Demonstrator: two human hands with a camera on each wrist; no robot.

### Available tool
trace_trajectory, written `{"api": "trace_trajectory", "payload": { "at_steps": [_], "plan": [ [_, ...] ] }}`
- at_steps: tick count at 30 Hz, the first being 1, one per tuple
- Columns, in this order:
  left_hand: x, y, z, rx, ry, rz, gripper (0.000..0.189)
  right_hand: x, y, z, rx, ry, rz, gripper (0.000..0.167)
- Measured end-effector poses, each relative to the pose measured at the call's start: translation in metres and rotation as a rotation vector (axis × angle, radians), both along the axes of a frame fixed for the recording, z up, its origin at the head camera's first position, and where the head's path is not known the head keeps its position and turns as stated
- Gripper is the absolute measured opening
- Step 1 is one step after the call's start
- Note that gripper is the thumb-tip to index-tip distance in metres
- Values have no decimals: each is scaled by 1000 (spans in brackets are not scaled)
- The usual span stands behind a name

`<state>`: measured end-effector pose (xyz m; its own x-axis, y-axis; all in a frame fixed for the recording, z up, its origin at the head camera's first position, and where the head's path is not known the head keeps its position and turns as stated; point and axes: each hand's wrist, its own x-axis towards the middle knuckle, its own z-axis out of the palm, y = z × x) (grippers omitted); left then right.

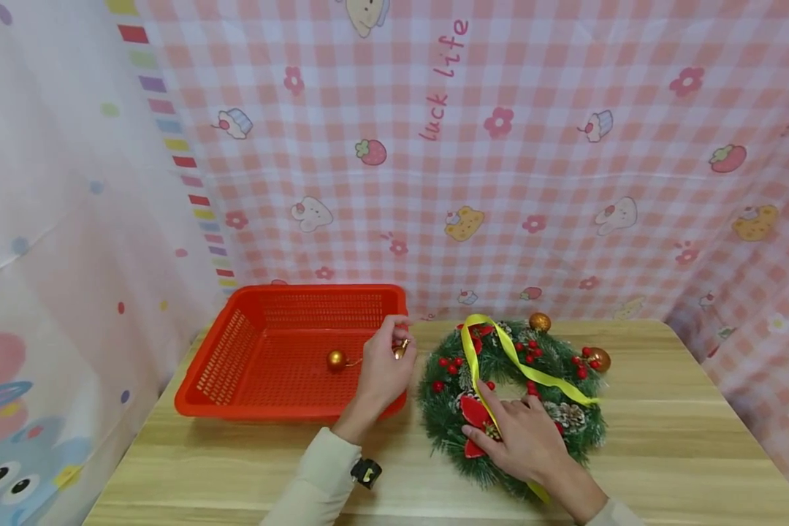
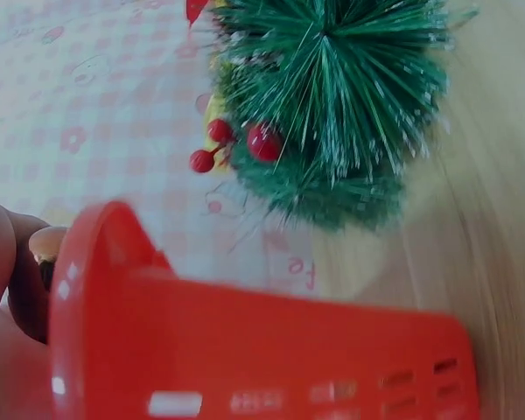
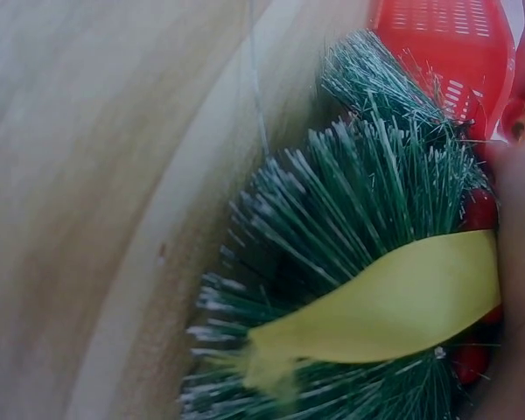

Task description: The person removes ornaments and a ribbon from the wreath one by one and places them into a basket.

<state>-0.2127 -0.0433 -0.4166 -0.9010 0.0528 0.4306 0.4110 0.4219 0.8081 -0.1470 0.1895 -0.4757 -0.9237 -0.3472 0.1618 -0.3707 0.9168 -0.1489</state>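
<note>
Over the right side of the red basket [image 1: 256, 403], my left hand [image 1: 383, 369] pinches a small gold bauble [image 1: 400, 351] near the rim. The fingers partly hide it. A second gold bauble [image 1: 336, 360], with a thin string, shows farther left within the basket. My right hand [image 1: 529, 442] rests on the green wreath [image 1: 443, 431], fingers extended across its front left. The index fingertip lies at a yellow ribbon [image 1: 552, 380], and the thumb touches a red fabric flower [image 1: 475, 413]. In the right wrist view, a ribbon end [image 3: 394, 302] lies across the wreath's needles.
Gold baubles [image 1: 540, 322] also sit at the wreath's back and right edges, with red berries and pinecones [image 1: 568, 415] among the needles. Basket and wreath stand side by side on a wooden table [image 1: 671, 438]. A pink checked curtain [image 1: 526, 175] hangs behind.
</note>
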Motion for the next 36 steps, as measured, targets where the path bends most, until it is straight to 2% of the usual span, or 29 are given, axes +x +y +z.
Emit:
{"api": "trace_trajectory", "payload": {
  "at_steps": [5, 10, 16, 22, 27, 36],
  "plan": [
    [5, -19, 4, 9, -16, 25, 24, 0, 1, 0, 4, -2, -4, 76],
    [6, -41, 5, 22, 6, 86, 25, 0, 2, -2, 19, 1, -7, 77],
    [9, -68, 3, 28, 36, 147, 27, 0, 2, -3, 16, -4, -7, 77],
    [12, -90, -1, 6, 21, 182, 27, 1, 2, -2, 18, -5, -12, 77],
    [14, -101, -5, -9, 9, 196, 28, 0, 1, -2, 20, -5, -9, 76],
    [14, -108, -11, -39, -2, 190, 26, -1, -2, -1, 16, 1, -5, 76]
  ]
}}
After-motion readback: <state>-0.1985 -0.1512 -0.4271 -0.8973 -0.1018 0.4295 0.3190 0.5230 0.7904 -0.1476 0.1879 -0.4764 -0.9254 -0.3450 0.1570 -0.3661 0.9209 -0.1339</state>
